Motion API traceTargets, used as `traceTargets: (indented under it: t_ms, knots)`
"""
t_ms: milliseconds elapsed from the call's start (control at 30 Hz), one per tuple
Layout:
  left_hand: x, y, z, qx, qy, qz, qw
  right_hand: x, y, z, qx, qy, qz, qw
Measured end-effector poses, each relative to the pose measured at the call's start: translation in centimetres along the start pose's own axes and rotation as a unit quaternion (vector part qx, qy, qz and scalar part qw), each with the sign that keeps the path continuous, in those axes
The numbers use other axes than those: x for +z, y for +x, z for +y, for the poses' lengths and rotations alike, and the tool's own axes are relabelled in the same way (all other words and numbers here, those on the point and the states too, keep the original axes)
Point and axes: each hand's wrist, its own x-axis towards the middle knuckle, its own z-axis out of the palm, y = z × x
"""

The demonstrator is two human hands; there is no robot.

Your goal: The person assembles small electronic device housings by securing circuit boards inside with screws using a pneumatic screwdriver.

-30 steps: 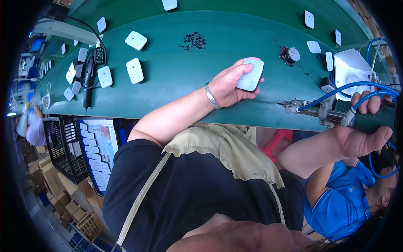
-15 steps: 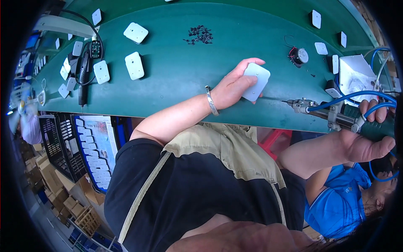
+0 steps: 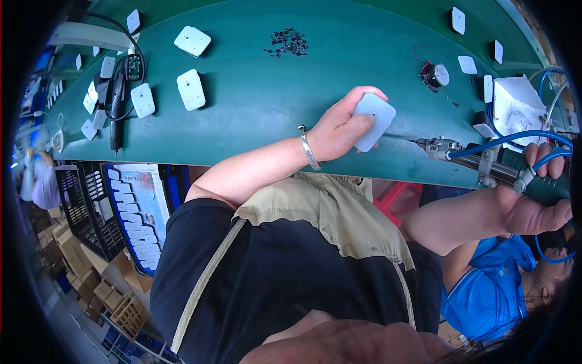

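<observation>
Green bench in a cluttered workroom, with a white box held up near its front edge.

From the head camera, the left hand pinched the white box between thumb and fingers, probably to keep its pale face up and steady, just short of the metal tool. The right hand was beside the blue hoses; whether it gripped anything could not be told. Dark screws lay heaped farther back, perhaps for easy reach. Cardboard boxes stood at left; a co-worker in blue was at lower right.
</observation>
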Motion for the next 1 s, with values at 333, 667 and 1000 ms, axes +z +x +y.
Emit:
traceTargets:
  t_ms: [333, 667, 1000]
  knots:
    - [0.0, -0.1, -0.2, 0.020, -0.003, 0.001, 1.000, -1.7, 0.6, 1.4, -0.025, 0.209, -0.134, 0.968]
    - [-0.1, -0.2, -0.2, 0.035, 0.023, 0.011, 0.999, -1.1, 0.5, 1.5, 0.011, 0.252, -0.117, 0.961]
    - [0.0, -0.2, -0.3, 0.013, 0.024, 0.016, 0.999, -1.0, 0.4, 1.6, -0.013, 0.226, -0.098, 0.969]
